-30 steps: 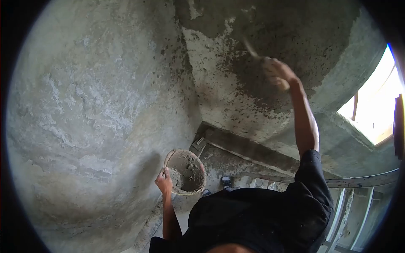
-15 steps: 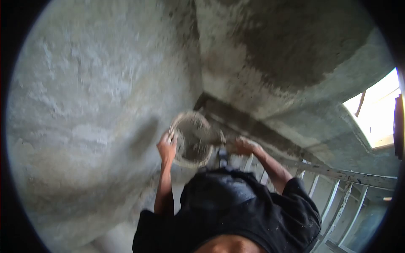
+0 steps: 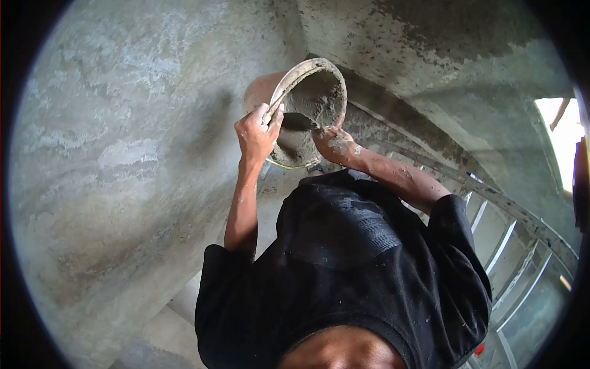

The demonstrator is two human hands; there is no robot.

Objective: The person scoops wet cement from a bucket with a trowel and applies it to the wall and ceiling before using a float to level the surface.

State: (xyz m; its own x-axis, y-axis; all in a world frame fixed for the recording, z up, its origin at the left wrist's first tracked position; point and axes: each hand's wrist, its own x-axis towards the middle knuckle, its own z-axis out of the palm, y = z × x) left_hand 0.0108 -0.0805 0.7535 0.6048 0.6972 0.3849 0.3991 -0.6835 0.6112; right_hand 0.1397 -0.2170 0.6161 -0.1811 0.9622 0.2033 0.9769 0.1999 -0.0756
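A round bucket point(image 3: 278, 90) of wet grey mortar point(image 3: 316, 101) is tilted toward me in front of my chest. My left hand point(image 3: 257, 132) grips its rim on the near left side. My right hand point(image 3: 332, 142), smeared with mortar, reaches into the bucket's mouth and is closed on the handle of a trowel point(image 3: 298, 121), whose dark blade lies in the mortar. My black shirt point(image 3: 344, 264) fills the lower middle of the view.
Rough plastered wall point(image 3: 123, 154) rises on the left and meets another wall point(image 3: 430, 55) with dark wet mortar patches at a corner behind the bucket. A metal ladder or railing point(image 3: 522, 215) slants down on the right. A bright opening point(image 3: 565, 135) shows at far right.
My right hand has come down from the wall's wet patch into the bucket with the trowel. My left hand has lifted and tilted the bucket up toward my chest.
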